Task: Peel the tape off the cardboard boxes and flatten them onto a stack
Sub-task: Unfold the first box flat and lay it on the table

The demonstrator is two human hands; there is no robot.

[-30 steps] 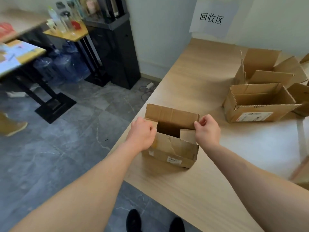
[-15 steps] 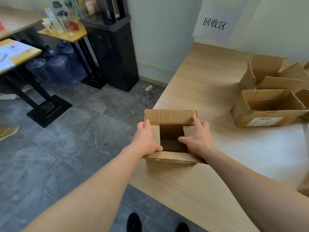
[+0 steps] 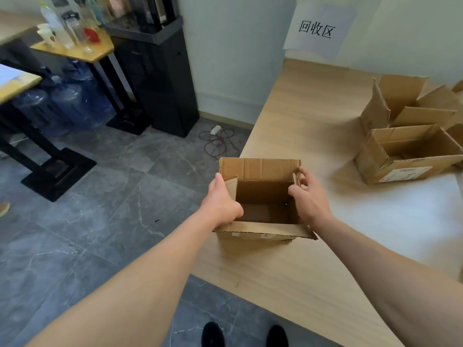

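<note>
A small open cardboard box (image 3: 260,171) stands at the left edge of the wooden table (image 3: 300,116), its flaps spread and its inside bare. My left hand (image 3: 221,204) grips the box's left side flap, thumb inside the opening. My right hand (image 3: 309,196) holds the right side flap, thumb inside and fingers curled round the outside. The near flap (image 3: 263,230) folds out toward me.
Two more open cardboard boxes (image 3: 406,151) sit at the table's right side, the nearer one with a white label. A paper sign hangs on the wall (image 3: 318,28). Left of the table lies grey tiled floor with cables (image 3: 218,141), a black cabinet and water jugs.
The box's side flaps have been pulled outward, so the opening is wider and the bottom shows. Both hands have moved from the top edge to the two side flaps.
</note>
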